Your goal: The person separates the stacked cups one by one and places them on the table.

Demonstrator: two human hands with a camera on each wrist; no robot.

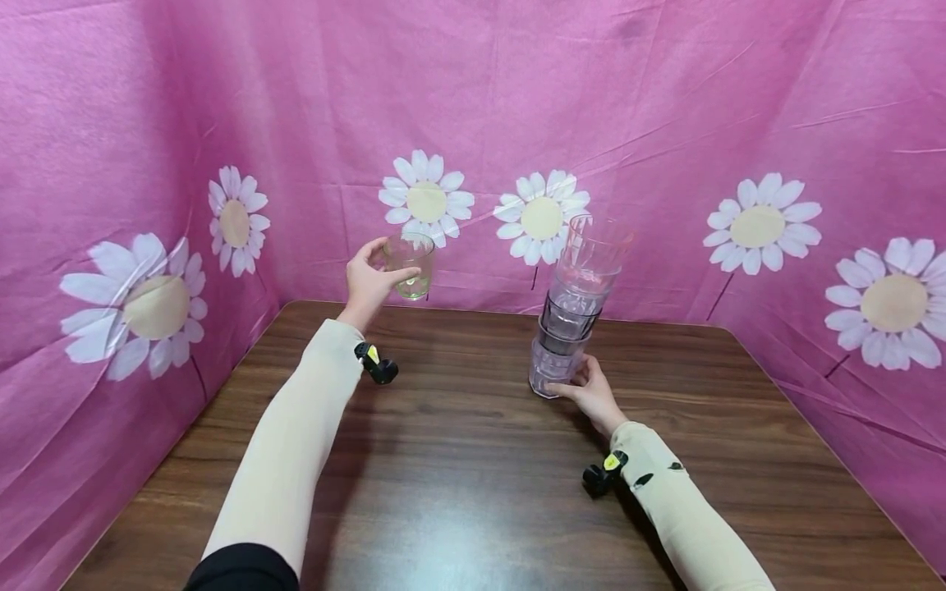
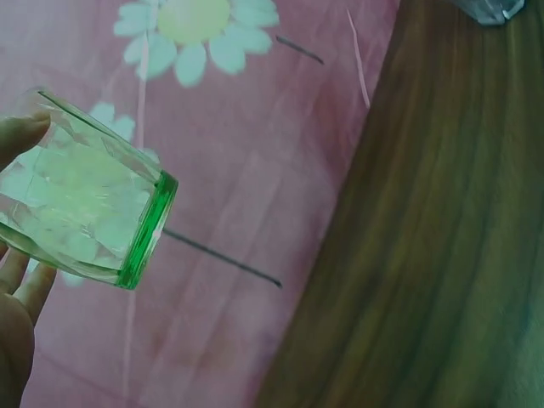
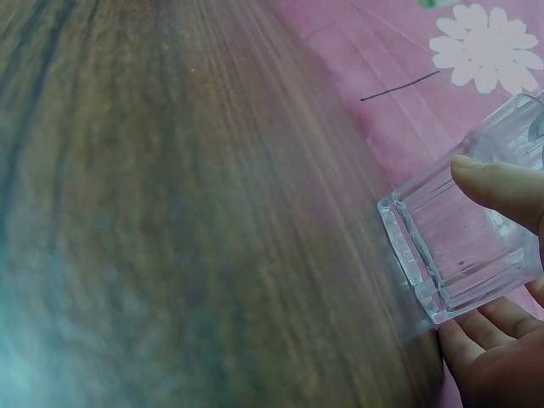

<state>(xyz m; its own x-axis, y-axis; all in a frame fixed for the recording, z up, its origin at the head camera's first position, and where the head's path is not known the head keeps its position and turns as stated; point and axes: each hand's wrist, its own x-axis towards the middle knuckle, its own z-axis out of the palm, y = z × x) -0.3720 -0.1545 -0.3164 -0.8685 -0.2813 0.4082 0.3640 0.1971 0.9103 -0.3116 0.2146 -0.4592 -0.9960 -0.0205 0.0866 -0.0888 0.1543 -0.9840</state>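
Fingers [image 2: 24, 134] and thumb of the left hand [image 1: 367, 283] curled round a small green-tinted glass [image 1: 410, 264], held up in the air above the far left part of the table [image 1: 458, 476], well apart from the wood. Seen from the left wrist, same glass [image 2: 81, 217] tilted on its side, thick bright-green base rim turned toward the camera, faceted clear walls pale and washed out against the cloth. Behind it, pink fabric backdrop [image 1: 517, 98] with printed white daisies, creased, hung round three sides of the table. Cream sleeve [image 1: 296, 443] along the left forearm, small black and yellow clip [image 1: 375, 363] at the wrist.

Dark brown wood-grain tabletop between the arms, smooth, a soft glare near the front edge.

Further right, stack of clear tumblers [image 1: 575, 308] standing on the table, leaning a little rightward toward its top, upper cups faintly pink and grey, ribbed lower walls. Right hand [image 1: 594, 394] at the foot of the stack, fingers [image 3: 501, 183] pinching the bottom tumbler [image 3: 463, 246]: thumb on one side, other fingers beneath and behind. Squarish thick base of that tumbler touching the wood. Nothing between the raised glass and the stack's open mouth but air.
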